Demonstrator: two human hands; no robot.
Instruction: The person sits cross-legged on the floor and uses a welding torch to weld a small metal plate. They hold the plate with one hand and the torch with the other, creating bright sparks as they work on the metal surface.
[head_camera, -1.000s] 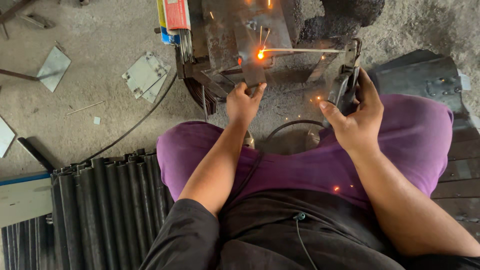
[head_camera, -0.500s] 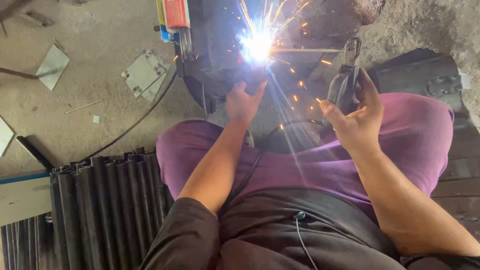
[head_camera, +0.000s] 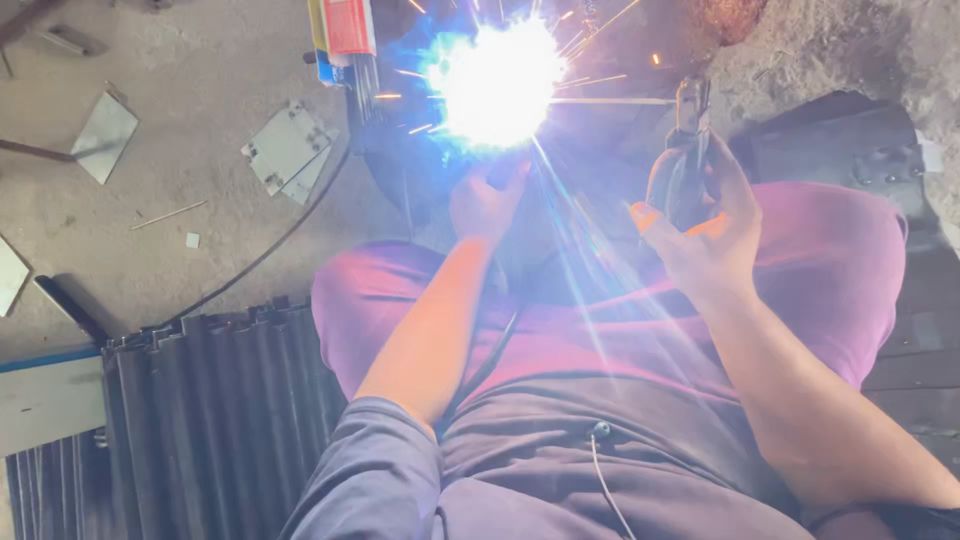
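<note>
A blinding white-blue welding arc (head_camera: 497, 82) burns at the top centre and throws sparks outward. My right hand (head_camera: 708, 235) grips a black electrode holder (head_camera: 684, 160); its thin welding rod (head_camera: 610, 101) runs left into the arc. Just below the glare, my left hand (head_camera: 484, 203) is closed on the dark metal workpiece (head_camera: 400, 150), most of which the glare hides. Both forearms reach forward over my purple-clad knees.
Flat grey metal plates (head_camera: 288, 148) (head_camera: 104, 133) lie on the concrete floor at the left. A red-and-yellow box of electrodes (head_camera: 345, 30) stands beside the workpiece. A black cable (head_camera: 262, 255) crosses the floor. Dark corrugated sheet (head_camera: 215, 400) lies at lower left, a dark metal part (head_camera: 850, 145) at right.
The arc has grown from a small orange glow to a large white-blue flare with more sparks. Both hands keep their places.
</note>
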